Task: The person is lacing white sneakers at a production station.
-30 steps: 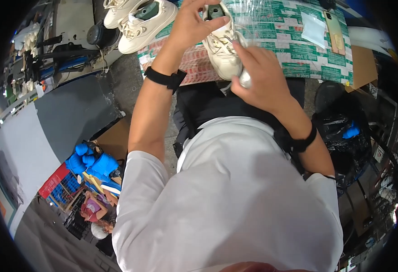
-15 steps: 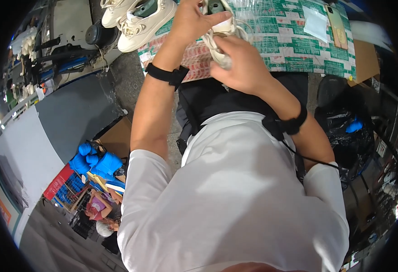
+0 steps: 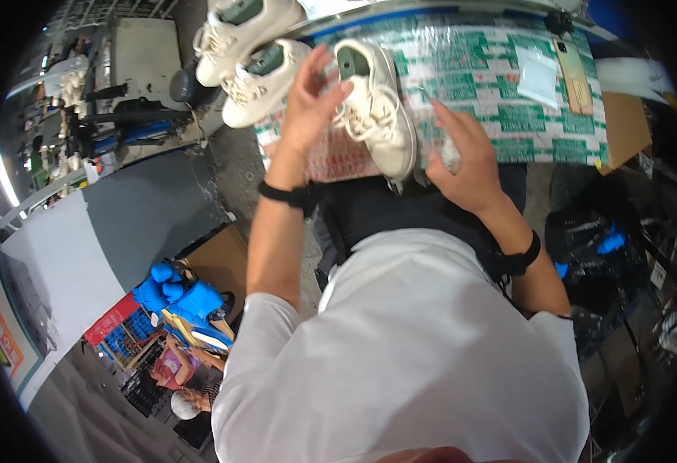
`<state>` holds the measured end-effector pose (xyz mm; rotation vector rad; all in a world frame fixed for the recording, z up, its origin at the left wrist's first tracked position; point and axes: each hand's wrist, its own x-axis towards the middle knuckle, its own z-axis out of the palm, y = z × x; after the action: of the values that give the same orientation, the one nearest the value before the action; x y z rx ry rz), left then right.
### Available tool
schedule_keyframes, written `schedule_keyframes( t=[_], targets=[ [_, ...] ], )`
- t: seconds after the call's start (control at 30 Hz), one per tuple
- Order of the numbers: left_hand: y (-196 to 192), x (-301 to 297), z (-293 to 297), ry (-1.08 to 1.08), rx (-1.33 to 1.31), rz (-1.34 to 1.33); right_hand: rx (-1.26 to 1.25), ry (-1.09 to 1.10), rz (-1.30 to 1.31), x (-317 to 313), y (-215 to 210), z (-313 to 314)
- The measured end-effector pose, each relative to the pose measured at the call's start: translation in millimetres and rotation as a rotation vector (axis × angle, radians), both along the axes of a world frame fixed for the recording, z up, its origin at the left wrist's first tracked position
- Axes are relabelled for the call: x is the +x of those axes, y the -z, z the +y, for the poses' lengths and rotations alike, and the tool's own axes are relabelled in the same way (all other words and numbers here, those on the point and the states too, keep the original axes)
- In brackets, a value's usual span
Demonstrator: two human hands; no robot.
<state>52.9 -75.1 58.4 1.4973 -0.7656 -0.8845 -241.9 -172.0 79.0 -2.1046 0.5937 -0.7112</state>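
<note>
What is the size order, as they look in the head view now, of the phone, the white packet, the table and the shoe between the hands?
1. Table
2. Shoe
3. Phone and white packet: too alike to rank.

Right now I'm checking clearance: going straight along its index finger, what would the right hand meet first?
Probably the nearest cream shoe, toward its heel, though depth is unclear.

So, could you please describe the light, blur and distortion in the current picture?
Head view: fisheye distortion, with dark corners; head view: a lamp glows at left, glare streaks the table, and shadow falls across the shirt; head view: left hand and right hand look slightly blurred.
</note>
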Motion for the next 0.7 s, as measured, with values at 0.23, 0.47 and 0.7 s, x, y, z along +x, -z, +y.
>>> schedule_keyframes(
  t=[0.23,0.47,0.7],
  targets=[
    [45,-90,28,-0.402,0.164,-0.015,-0.302,0.180,0.235,-28,83,-52],
    [12,-100,-22,-0.370,0.249,-0.137,-0.400,0.115,0.232,-27,96,-65],
    [-156,35,-82,-0.203,0.116,-0.371,-0.375,0.109,0.241,-23,89,-73]
  ],
)
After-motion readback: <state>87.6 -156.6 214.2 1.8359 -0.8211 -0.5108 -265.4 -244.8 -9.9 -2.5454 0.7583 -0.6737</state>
